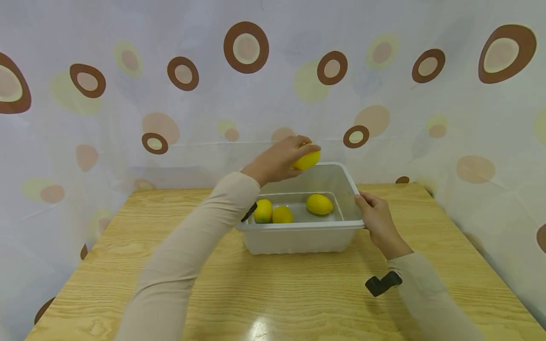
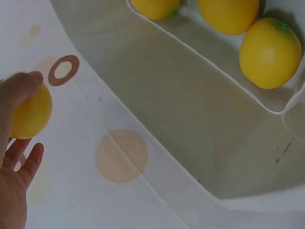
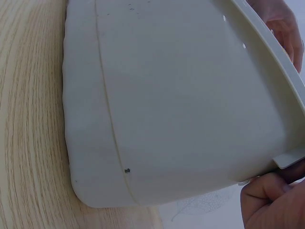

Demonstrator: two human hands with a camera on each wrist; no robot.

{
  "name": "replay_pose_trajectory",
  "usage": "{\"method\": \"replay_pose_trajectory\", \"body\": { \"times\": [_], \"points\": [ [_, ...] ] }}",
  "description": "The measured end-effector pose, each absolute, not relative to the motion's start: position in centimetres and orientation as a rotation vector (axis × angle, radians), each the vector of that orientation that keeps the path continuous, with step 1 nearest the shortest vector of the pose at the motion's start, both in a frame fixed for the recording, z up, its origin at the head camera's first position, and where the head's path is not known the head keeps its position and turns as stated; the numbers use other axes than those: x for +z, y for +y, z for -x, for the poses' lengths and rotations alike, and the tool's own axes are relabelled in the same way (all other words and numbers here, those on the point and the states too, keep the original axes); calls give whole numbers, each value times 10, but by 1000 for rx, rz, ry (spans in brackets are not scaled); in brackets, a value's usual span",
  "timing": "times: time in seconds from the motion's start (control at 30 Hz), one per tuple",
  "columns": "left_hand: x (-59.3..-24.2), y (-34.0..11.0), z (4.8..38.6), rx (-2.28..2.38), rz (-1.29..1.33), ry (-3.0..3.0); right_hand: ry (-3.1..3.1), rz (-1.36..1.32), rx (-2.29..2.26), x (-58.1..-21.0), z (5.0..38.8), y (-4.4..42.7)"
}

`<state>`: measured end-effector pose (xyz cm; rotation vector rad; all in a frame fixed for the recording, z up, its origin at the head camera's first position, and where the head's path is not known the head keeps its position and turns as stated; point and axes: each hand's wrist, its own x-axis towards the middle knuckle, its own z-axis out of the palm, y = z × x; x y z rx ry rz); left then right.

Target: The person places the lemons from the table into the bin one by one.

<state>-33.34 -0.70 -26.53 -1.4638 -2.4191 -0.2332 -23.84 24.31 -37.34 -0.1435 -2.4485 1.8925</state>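
My left hand (image 1: 279, 160) grips a lemon (image 1: 308, 160) above the back part of a white plastic bin (image 1: 298, 240). In the left wrist view that lemon (image 2: 34, 113) sits between thumb and fingers, apart from the bin wall. Three more yellow lemons lie on the bin floor: one lemon (image 1: 319, 204) toward the right, and two side by side at the left, a lemon (image 1: 263, 211) and a lemon (image 1: 282, 215). My right hand (image 1: 378, 221) holds the bin's right rim, its thumb on top. The right wrist view shows this hand (image 3: 274, 200) at the rim's corner.
The bin stands on a light wooden table (image 1: 281, 293). Behind the table hangs a pale curtain (image 1: 273, 109) with brown and yellow circles. A dark wrist strap (image 1: 384, 284) is on the right sleeve.
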Motion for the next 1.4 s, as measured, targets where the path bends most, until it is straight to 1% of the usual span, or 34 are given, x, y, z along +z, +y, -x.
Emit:
{"method": "replay_pose_trajectory", "body": {
  "times": [0.17, 0.43, 0.67, 0.83, 1.0, 1.17, 1.4],
  "points": [
    [-276, 1, 338, -113, 1450, -2393, -2440, 158, 1908, -372, 238, 242],
    [-289, 10, 343, 82, 1407, -2513, -2430, 174, 1919, -371, 239, 241],
    [-303, 17, 348, 218, 1471, -2541, -2421, 172, 1924, -371, 239, 242],
    [-315, 19, 348, 229, 1511, -2545, -2419, 182, 1923, -371, 239, 241],
    [-324, 17, 349, 191, 1498, -2657, -2416, 198, 1922, -372, 239, 240],
    [-330, 12, 351, 119, 1419, -2813, -2398, 222, 1936, -372, 238, 239],
    [-332, 8, 347, -23, 1189, -3072, -2401, 200, 1905, -371, 238, 239]
  ]
}}
